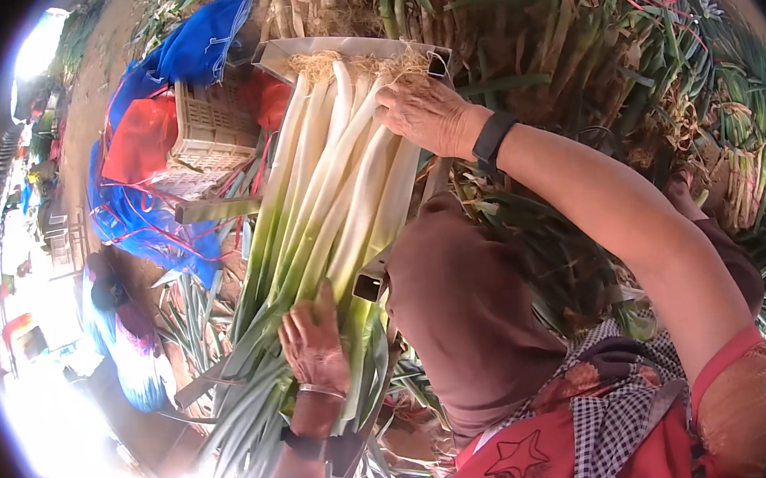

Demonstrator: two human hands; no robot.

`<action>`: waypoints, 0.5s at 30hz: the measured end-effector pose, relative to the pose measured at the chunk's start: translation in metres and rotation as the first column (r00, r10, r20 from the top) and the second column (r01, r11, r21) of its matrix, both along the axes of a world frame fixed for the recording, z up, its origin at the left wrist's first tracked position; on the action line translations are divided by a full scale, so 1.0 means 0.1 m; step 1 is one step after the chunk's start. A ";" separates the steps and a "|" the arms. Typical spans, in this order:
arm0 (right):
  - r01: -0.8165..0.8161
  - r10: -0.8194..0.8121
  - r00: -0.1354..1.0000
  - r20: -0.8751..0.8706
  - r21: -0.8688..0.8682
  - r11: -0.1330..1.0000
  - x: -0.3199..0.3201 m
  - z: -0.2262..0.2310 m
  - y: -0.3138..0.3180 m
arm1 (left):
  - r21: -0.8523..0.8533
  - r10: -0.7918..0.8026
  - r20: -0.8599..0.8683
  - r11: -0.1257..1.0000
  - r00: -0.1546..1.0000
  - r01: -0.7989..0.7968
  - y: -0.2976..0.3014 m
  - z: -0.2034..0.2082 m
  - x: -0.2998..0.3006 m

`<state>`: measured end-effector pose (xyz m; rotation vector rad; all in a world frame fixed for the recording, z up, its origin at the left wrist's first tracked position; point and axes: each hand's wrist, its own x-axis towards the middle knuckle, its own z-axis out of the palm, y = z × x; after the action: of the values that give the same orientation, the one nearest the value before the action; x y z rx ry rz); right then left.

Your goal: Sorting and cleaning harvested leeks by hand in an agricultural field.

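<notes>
A bundle of leeks lies lengthwise on a metal rack, white shanks and roots toward the upright end plate, green leaves spilling toward the near left. Over the root ends, my right hand, with a dark band at its wrist, has its fingers curled on a leek at the bundle's right side. Its fingertips are partly hidden. My left hand, wearing a bracelet, rests flat with fingers stretched across the leeks where white turns green. My bent knee in brown cloth is beside the rack.
Left of the rack are a beige plastic crate, red mesh bags and blue netting. Piles of leeks cover the ground along the right and far sides. A metal bar juts leftward from the rack. Glare washes out the lower left.
</notes>
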<state>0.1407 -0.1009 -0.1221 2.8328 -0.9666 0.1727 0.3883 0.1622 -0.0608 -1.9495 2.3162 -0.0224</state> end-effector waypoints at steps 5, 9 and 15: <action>-0.003 0.003 1.000 0.015 -0.008 1.000 -0.06 0.03 0.01 | 0.050 -0.055 -0.241 0.996 0.969 0.069 -0.06 0.02 -0.12; -0.083 0.101 0.976 0.194 -0.100 0.992 0.04 -0.04 0.18 | 0.187 0.075 -0.254 0.982 0.964 -0.027 -0.24 -0.17 0.09; 0.000 -0.016 0.989 0.145 0.112 0.994 0.04 -0.01 0.26 | 0.141 0.142 -0.136 0.982 0.981 -0.122 -0.34 -0.28 0.05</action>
<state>0.1446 -0.0752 -0.1235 2.9527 -1.0476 0.3396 0.3937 0.1285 -0.0887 -2.0960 2.2016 0.2869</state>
